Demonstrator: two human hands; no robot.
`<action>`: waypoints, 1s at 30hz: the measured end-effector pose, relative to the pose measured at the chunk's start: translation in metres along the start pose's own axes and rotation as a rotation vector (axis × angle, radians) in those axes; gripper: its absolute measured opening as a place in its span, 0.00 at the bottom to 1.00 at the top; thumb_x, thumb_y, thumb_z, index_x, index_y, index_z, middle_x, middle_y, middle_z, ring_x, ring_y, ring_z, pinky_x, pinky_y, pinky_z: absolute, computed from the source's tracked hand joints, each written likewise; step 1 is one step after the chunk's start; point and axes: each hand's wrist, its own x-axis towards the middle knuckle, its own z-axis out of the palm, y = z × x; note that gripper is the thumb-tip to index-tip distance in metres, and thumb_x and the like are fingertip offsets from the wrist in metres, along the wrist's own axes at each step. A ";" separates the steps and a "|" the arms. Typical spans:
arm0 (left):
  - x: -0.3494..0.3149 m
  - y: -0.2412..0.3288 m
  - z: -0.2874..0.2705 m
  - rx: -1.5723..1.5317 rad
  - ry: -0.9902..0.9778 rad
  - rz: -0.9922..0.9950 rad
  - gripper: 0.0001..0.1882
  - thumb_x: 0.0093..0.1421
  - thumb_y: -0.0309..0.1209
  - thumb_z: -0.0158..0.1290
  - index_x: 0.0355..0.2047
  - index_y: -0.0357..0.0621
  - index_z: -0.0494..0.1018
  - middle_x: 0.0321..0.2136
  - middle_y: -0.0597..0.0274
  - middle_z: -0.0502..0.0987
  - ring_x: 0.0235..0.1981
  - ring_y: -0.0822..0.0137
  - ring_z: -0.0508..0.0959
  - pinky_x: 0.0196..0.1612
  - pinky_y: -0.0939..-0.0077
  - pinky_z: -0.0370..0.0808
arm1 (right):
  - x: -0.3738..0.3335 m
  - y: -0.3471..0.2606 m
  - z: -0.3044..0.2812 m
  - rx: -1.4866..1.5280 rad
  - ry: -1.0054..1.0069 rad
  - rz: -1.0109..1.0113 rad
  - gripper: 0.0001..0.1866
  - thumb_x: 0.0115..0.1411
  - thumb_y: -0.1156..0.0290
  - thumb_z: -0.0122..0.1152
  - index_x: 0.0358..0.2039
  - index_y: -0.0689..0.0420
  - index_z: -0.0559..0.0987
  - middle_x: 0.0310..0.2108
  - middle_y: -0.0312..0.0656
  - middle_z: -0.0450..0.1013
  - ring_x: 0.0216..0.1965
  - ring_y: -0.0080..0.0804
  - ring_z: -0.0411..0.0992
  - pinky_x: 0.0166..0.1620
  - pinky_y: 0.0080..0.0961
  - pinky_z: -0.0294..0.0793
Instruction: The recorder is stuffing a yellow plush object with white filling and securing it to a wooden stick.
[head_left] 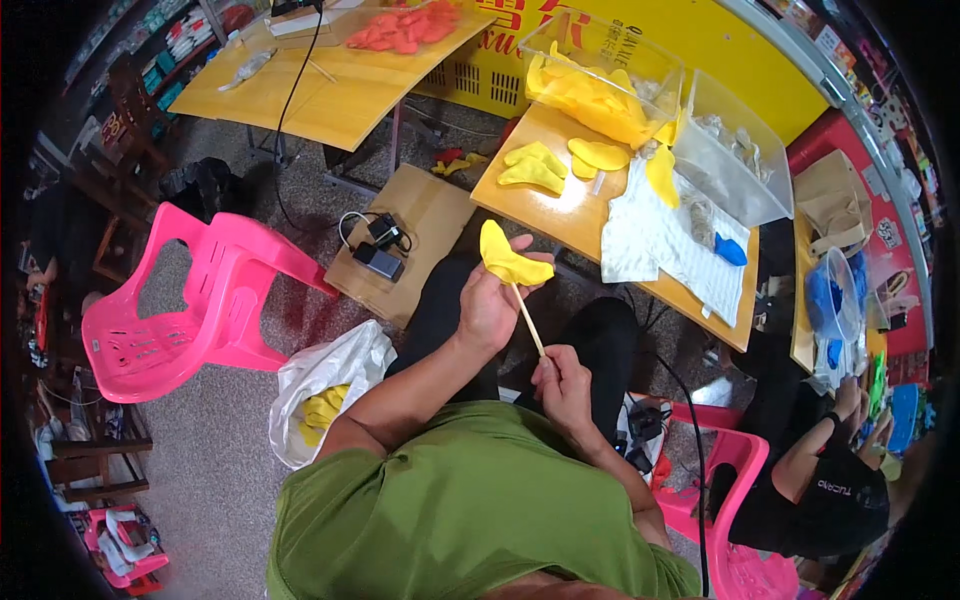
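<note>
My left hand (487, 310) is closed around the lower part of a curved yellow fabric piece (510, 262), held over my lap. A thin wooden stick (529, 322) runs up to the piece's underside; whether its tip is inside the cloth is hidden. Lower down, my right hand (565, 393) pinches the stick's other end. Similar yellow pieces (533, 167) lie on the wooden table (520, 209) ahead. Beside them, a white cloth (640, 225) carries another yellow piece (661, 176), a greyish wad and a small blue piece (730, 250).
Clear bins hold yellow pieces (590, 95) and greyish stuffing (740, 150). A pink chair (215, 290) and a white bag (335, 375) with yellow pieces stand left. Power adapters (378, 255) sit on cardboard (420, 215). A black cable (698, 440) hangs right, near a co-worker (810, 480).
</note>
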 end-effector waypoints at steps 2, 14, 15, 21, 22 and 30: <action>-0.005 -0.005 0.003 0.029 -0.041 -0.023 0.19 0.63 0.33 0.35 0.50 0.34 0.64 0.41 0.46 0.74 0.43 0.60 0.75 0.48 0.68 0.71 | 0.004 0.000 0.003 0.118 -0.008 0.065 0.03 0.61 0.78 0.45 0.35 0.61 0.68 0.17 0.35 0.67 0.12 0.16 0.63 0.16 0.14 0.61; -0.016 0.022 0.007 0.441 -0.388 -0.036 0.31 0.54 0.33 0.49 0.58 0.38 0.55 0.57 0.53 0.61 0.58 0.61 0.62 0.61 0.67 0.54 | 0.005 -0.008 -0.015 0.494 0.001 0.139 0.05 0.63 0.75 0.47 0.37 0.61 0.69 0.19 0.35 0.68 0.14 0.14 0.60 0.16 0.10 0.58; -0.014 0.026 0.007 0.413 -0.303 -0.065 0.32 0.55 0.34 0.50 0.58 0.38 0.55 0.57 0.53 0.62 0.58 0.62 0.62 0.61 0.67 0.54 | 0.004 -0.007 -0.015 0.479 -0.010 0.144 0.05 0.63 0.75 0.47 0.37 0.61 0.69 0.19 0.35 0.68 0.14 0.14 0.60 0.16 0.10 0.58; -0.015 0.033 0.031 0.428 -0.020 0.126 0.10 0.62 0.28 0.48 0.40 0.34 0.70 0.34 0.62 0.75 0.36 0.76 0.74 0.42 0.83 0.70 | 0.005 -0.001 -0.008 0.370 -0.025 0.067 0.04 0.61 0.77 0.48 0.36 0.62 0.69 0.19 0.35 0.68 0.14 0.14 0.62 0.18 0.12 0.61; -0.014 0.033 0.031 0.480 -0.025 0.143 0.09 0.62 0.28 0.48 0.38 0.34 0.71 0.32 0.64 0.75 0.34 0.78 0.74 0.39 0.84 0.71 | 0.005 -0.001 -0.007 0.370 -0.027 0.067 0.04 0.61 0.77 0.48 0.36 0.62 0.69 0.19 0.35 0.68 0.14 0.14 0.62 0.18 0.12 0.61; -0.019 0.029 0.041 0.694 -0.012 0.239 0.06 0.61 0.26 0.48 0.30 0.35 0.68 0.24 0.70 0.69 0.26 0.83 0.67 0.31 0.87 0.67 | 0.003 -0.001 0.004 0.358 0.066 0.008 0.03 0.60 0.77 0.50 0.35 0.62 0.69 0.17 0.33 0.68 0.15 0.14 0.62 0.18 0.12 0.62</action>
